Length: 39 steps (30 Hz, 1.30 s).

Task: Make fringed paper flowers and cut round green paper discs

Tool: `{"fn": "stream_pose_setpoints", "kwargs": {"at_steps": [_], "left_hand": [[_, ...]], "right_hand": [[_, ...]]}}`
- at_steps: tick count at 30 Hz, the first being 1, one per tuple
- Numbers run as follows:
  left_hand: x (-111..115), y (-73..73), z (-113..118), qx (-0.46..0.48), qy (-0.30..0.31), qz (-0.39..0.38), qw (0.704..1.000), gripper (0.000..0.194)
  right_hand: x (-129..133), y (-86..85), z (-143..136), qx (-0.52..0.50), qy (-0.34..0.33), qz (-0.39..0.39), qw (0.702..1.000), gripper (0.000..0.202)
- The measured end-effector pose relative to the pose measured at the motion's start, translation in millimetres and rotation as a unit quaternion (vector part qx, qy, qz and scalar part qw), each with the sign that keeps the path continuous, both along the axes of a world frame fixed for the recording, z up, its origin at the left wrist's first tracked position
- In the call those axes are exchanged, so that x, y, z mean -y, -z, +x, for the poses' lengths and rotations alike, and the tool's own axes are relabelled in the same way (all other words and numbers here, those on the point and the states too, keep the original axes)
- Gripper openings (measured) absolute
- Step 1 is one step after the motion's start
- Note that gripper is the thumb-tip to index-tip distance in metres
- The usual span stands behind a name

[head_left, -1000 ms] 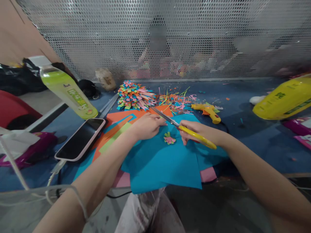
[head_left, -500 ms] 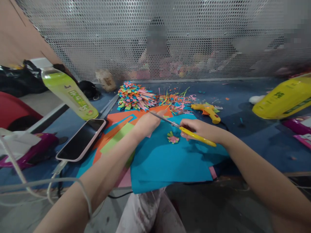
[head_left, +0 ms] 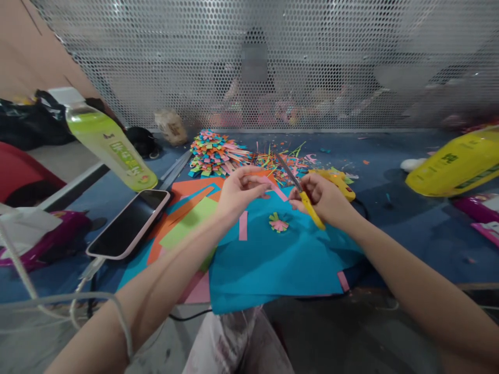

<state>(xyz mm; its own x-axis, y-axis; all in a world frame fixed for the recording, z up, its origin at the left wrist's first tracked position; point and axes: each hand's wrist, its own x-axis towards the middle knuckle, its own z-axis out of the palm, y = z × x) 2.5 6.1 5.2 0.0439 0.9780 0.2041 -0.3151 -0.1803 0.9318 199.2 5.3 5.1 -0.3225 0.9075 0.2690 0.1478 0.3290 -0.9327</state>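
Between the thumb and fingers of my left hand (head_left: 242, 191) is a pink paper strip (head_left: 276, 189), its free end pointing right. My right hand (head_left: 315, 193) grips scissors with yellow handles (head_left: 312, 210), their blades tilted up and to the left, apart from the strip. Below the hands, a small pink and green paper flower (head_left: 279, 223) rests on blue paper sheets (head_left: 273, 265). Another pink strip (head_left: 243, 226) lies on the blue paper beneath my left wrist. Orange paper (head_left: 195, 187) and a light green sheet (head_left: 191, 222) spread out under my left forearm.
Behind the hands stand a fringed multicoloured paper cone (head_left: 214, 156) and a heap of paper scraps (head_left: 288, 161). A yellow glue gun (head_left: 337, 182) lies behind my right hand. A phone (head_left: 128, 223) and a green drink bottle (head_left: 111, 145) are left; a yellow bottle (head_left: 454, 166) is right.
The scissors have swung from pointing left to pointing up and left, away from my left hand. My left hand has turned, showing the pink strip. Another pink strip now shows on the blue paper.
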Motion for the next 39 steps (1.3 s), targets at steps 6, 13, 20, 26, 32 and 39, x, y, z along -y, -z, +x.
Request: {"fn": "stream_pose_setpoints", "kwargs": {"at_steps": [6, 13, 20, 26, 32, 39], "left_hand": [[7.5, -1.4, 6.5, 0.001, 0.029, -0.009, 1.0, 0.043], [8.9, 2.0, 7.2, -0.022, 0.042, -0.008, 0.999, 0.042], [13.9, 5.3, 13.5, -0.042, 0.116, -0.056, 0.991, 0.044], [11.5, 1.0, 8.0, -0.001, 0.053, -0.018, 0.998, 0.034], [6.9, -9.2, -0.3, 0.063, -0.032, -0.007, 0.997, 0.035], [6.5, -16.4, -3.9, 0.08, -0.068, 0.0, 0.994, 0.032]], "right_hand": [[4.1, -6.4, -4.0, -0.016, 0.009, -0.057, 0.998, 0.039], [6.5, -13.7, -3.6, 0.024, 0.018, -0.053, 0.998, 0.04], [5.4, -7.8, -4.1, 0.039, 0.012, -0.044, 0.998, 0.042], [5.9, -11.4, 1.7, 0.054, 0.008, -0.028, 0.998, 0.039], [1.3, -7.3, 14.3, 0.232, -0.029, 0.031, 0.972, 0.028], [2.3, -8.4, 13.2, 0.277, -0.034, 0.027, 0.96, 0.036]]}}
